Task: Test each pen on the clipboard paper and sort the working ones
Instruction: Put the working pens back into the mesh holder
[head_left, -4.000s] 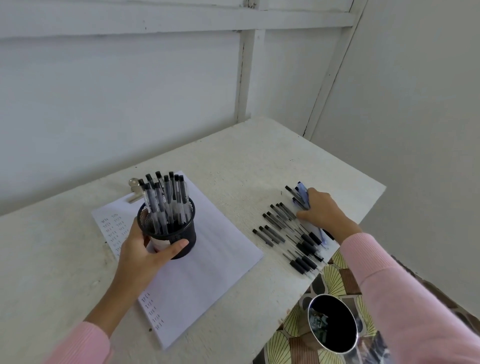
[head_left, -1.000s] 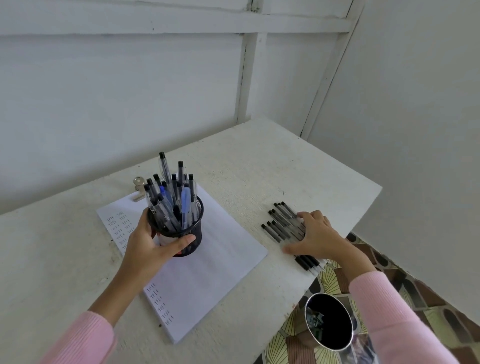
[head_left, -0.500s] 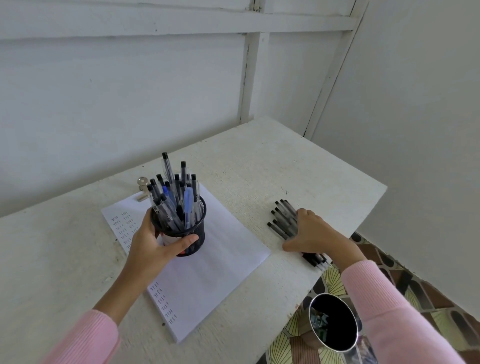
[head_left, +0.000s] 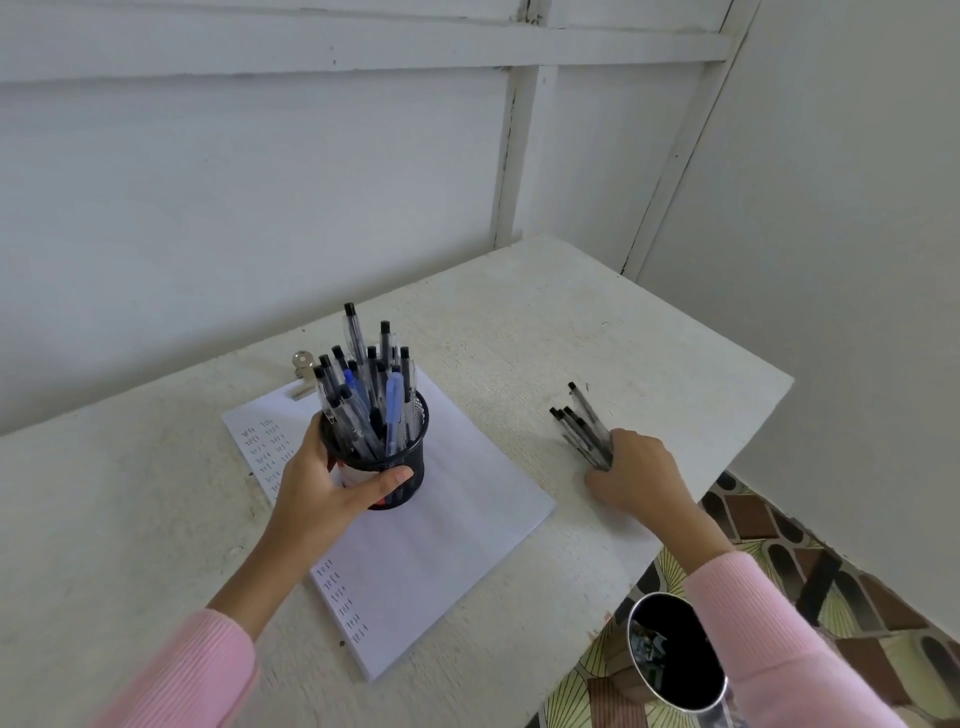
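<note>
I grip the cup (head_left: 382, 457) with my left hand (head_left: 324, 486), my right hand (head_left: 636, 475) clenches the pens (head_left: 584, 431); next, I judge, lift them cupward.

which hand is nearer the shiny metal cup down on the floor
Right. The right hand rests on the table's edge above the metal cup, gathering loose pens; the left hand grips the mesh holder, farther away.
</note>
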